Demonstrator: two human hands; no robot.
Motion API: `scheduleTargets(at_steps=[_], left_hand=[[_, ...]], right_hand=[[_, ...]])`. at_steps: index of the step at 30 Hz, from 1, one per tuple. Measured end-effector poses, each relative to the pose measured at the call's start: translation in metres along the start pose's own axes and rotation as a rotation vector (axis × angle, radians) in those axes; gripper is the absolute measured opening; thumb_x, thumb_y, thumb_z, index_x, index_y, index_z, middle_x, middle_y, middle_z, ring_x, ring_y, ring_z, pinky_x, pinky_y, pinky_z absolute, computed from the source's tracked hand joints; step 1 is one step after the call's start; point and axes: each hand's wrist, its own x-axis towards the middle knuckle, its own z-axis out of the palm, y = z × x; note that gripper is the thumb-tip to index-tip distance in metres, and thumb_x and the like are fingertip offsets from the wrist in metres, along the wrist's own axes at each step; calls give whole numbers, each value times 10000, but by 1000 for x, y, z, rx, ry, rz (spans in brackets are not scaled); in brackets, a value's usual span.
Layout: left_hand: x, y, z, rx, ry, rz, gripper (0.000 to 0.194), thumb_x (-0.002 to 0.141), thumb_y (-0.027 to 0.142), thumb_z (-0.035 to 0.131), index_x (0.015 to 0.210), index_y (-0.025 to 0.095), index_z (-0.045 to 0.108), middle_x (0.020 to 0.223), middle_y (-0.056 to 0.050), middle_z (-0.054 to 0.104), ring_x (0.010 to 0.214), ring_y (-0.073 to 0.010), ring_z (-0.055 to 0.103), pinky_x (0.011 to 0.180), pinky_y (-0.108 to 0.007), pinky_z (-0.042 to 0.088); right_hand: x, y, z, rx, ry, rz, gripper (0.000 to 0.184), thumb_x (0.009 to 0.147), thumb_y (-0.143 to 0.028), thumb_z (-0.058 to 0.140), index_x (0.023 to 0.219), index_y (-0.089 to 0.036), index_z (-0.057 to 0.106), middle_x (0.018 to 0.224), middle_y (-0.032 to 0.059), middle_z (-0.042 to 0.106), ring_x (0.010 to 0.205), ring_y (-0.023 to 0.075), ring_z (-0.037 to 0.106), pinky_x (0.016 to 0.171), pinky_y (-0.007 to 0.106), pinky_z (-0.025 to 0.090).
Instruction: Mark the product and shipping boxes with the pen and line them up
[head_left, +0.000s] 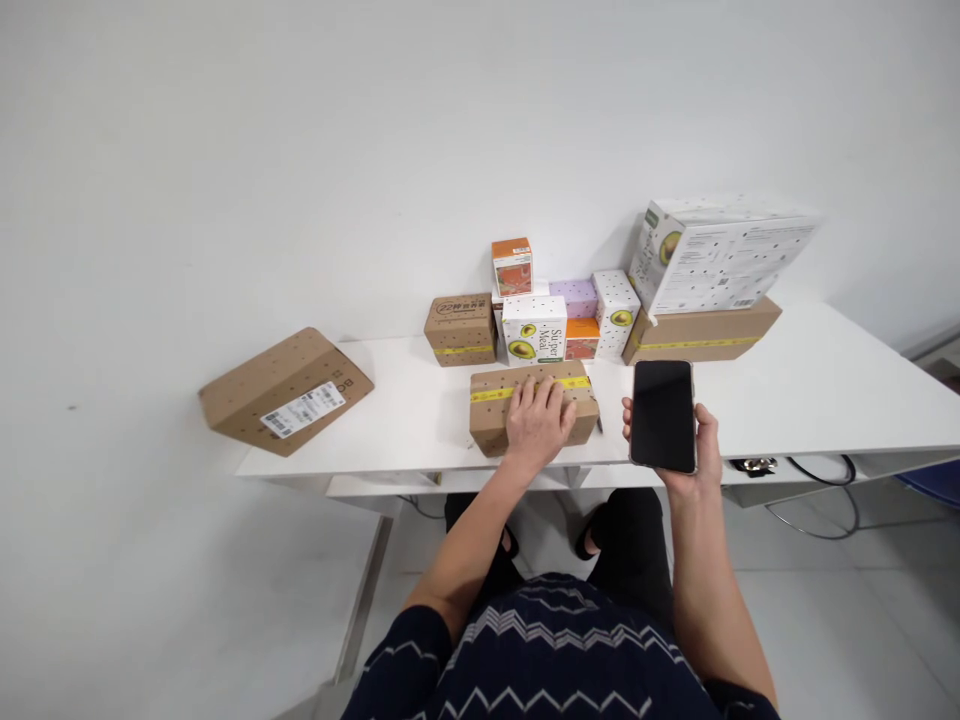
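Palm down, our left hand (534,425) lies open on the brown carton (489,418), fingers slightly bent across its top and yellow tape (491,394), the thumb set apart on the right. That forearm slants inward from our left elbow. The carton sits directly beneath this hand, near the front edge of the worktop (420,425).

Right of it, our other hand, the right hand (694,483), grips a phone (663,415), thumb along one edge, fingertips around the opposite one, dark screen turned towards us. Its wrist is below the phone, the forearm rising almost straight.

Just beyond the left hand stands a white avocado box (534,330); well off to its left is a labelled parcel (289,390). Beyond the right hand, a large white box (724,260) leans on top of a long brown box (697,335).
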Motion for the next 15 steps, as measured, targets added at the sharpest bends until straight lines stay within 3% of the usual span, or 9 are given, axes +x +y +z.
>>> scheduleTargets(at_steps=[7, 11, 15], left_hand=[[1, 0, -4, -5, -56, -9, 385, 899, 363, 441, 1219, 207, 585, 1289, -71, 592, 1222, -288, 494, 1054, -463, 360], [-1, -4, -2, -3, -126, -9, 417, 848, 280, 490, 1257, 227, 557, 1292, -60, 587, 1245, -282, 477, 1060, -438, 366], [-4, -9, 7, -45, -74, -35, 416, 850, 282, 482, 1260, 265, 545, 1249, -38, 611, 1257, -241, 470, 1067, -391, 381]], right_hand=[[-22, 10, 50, 61, -198, 154, 600, 807, -607, 372, 1166, -175, 586, 1112, 146, 672, 955, 277, 656, 782, 469, 540], [-17, 26, 70, 143, -312, 281, 566, 813, -577, 390, 1118, -153, 607, 1016, 144, 702, 951, 287, 659, 791, 485, 540], [-5, 37, 86, 160, -336, 298, 548, 822, -559, 383, 1094, -145, 618, 953, 133, 715, 934, 284, 664, 779, 478, 551]])
